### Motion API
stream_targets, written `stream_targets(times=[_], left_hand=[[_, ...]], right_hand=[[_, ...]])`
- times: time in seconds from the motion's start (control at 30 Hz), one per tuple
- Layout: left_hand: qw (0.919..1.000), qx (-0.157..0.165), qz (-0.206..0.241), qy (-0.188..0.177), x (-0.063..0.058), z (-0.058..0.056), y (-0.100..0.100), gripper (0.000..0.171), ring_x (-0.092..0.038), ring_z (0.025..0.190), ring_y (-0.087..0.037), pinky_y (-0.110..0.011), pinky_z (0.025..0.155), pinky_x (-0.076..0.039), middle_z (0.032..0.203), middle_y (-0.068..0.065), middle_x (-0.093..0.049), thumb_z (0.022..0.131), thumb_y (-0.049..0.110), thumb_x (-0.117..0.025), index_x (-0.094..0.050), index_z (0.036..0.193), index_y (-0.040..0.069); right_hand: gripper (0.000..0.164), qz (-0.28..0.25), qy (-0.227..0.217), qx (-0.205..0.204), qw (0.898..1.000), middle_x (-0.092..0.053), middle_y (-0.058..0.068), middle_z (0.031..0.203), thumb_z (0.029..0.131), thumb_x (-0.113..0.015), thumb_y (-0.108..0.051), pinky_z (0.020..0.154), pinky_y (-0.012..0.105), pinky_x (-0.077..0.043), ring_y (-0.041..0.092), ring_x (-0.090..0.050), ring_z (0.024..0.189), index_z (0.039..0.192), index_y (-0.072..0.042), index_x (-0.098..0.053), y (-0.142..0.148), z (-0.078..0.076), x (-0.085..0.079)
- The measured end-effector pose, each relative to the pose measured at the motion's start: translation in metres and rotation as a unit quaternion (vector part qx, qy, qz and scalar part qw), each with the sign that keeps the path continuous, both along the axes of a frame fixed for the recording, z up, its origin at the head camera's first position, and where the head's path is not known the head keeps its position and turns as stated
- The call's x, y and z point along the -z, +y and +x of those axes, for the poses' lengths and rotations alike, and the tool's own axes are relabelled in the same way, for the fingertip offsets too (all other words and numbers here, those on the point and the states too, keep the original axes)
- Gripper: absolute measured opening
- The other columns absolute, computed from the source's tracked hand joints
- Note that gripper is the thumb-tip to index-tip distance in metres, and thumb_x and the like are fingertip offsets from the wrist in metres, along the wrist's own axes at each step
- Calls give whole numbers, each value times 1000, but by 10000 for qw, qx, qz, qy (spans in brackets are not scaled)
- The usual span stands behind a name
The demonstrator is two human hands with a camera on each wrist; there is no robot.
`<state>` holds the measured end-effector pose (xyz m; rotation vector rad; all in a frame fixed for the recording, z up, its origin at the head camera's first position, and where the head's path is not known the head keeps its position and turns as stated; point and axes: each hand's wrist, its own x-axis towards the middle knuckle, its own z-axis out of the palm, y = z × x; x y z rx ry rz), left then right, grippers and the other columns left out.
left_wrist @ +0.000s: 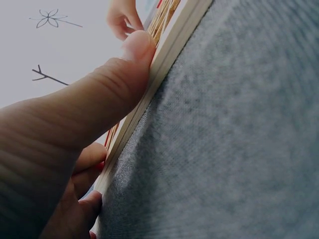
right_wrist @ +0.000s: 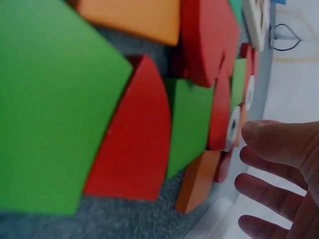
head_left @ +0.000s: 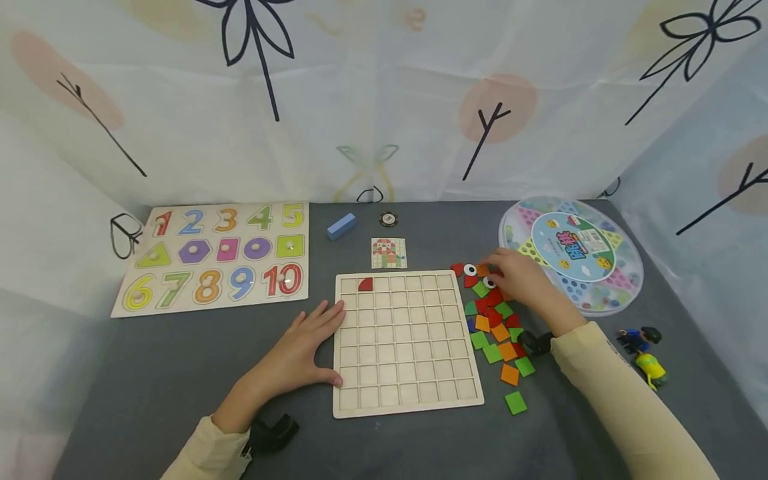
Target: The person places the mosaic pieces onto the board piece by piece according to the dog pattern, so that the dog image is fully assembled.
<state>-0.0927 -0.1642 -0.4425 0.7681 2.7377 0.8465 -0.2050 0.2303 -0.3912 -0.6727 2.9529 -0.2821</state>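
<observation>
Left hand: fingers extended, thumb spread wide from them. The fingertips bear on the left edge of the grid board toward its far left corner; the thumb presses the same edge nearer the near left corner. The hand steadies the edge without curling round it.

Right hand: positioned just beyond the board's far right corner, at the far end of the loose pieces. Fingers are part-open and lightly bent, with spaces between them; no piece is visible in their grasp. Fingertip contact with the pieces cannot be determined.

The board lies flat near the middle of the tabletop. A red quarter-round piece occupies the second compartment from the left in the far row. Loose pieces lie along the board's right edge. A picture card lies between the board's far edge and the tabletop's far edge.
</observation>
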Motion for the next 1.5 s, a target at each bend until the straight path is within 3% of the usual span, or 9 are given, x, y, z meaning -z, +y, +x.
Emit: stream_targets(times=[0.33, 0.5, 0.6, 0.73, 0.87, 1.03, 1.23, 1.5], left_hand=[[10000, 92, 24, 3, 0, 0, 3, 110, -8, 137, -22, -54, 105, -8, 148, 5, -15, 54, 60, -72, -24, 141, 14], [9999, 101, 21, 14, -2, -2, 3, 110, -7, 137, -22, -53, 105, -7, 148, 5, -15, 54, 59, -72, -23, 142, 14], [10000, 53, 17, -3, -3, -2, 2, 110, -6, 137, -21, -52, 106, -6, 148, 6, -14, 54, 58, -73, -23, 142, 14], [10000, 26, -15, -24, -5, -2, 0, 110, -5, 137, -21, -52, 106, -5, 148, 6, -14, 54, 58, -72, -23, 142, 14], [10000, 9, 15, -52, -4, -1, -1, 110, -6, 137, -21, -53, 105, -6, 148, 5, -14, 54, 58, -73, -23, 142, 13], [10000, 35, 18, -41, 0, 0, 0, 109, -7, 137, -22, -53, 105, -7, 148, 5, -15, 55, 59, -72, -24, 142, 14], [10000, 39, 47, -2, 2, 0, 0, 109, -7, 137, -22, -52, 105, -7, 148, 5, -16, 54, 60, -72, -24, 141, 14], [10000, 2, 82, -13, 1, 1, -1, 109, -7, 137, -21, -52, 106, -6, 148, 6, -16, 54, 60, -72, -24, 141, 14]], right_hand=[[26, 364, -51, 170, 9992, -59, 12, 99, 80, -65, -17, 72, 42, -48, 26, -56, 82, 104, -6, -65, -5, -4, 3], [20, 504, 438, 124, 9977, -58, 10, 87, 78, -64, -15, 61, 38, -46, 23, -54, 70, 96, -5, -66, -10, -8, -4], [21, 371, 790, -89, 9961, -57, 8, 84, 76, -67, -16, 58, 36, -45, 22, -52, 68, 94, -5, -65, -26, -10, -13], [26, -10, 1010, -735, 9922, -59, 5, 87, 74, -71, -17, 62, 35, -47, 20, -55, 73, 97, -7, -65, -70, -8, -21], [29, -59, 838, -1278, 9882, -61, 1, 90, 74, -71, -22, 68, 35, -46, 16, -56, 79, 100, -11, -64, -121, -4, -16], [25, 269, 530, -1413, 9882, -61, -3, 92, 77, -68, -26, 72, 34, -44, 14, -55, 83, 100, -16, -65, -160, -1, -2], [22, 369, 392, -1451, 9879, -58, -3, 91, 78, -66, -24, 70, 33, -42, 12, -55, 85, 100, -18, -67, -167, -1, 6], [23, 97, 430, -1493, 9878, -59, -2, 91, 78, -67, -22, 73, 33, -44, 13, -56, 86, 101, -17, -68, -170, 1, 8]])
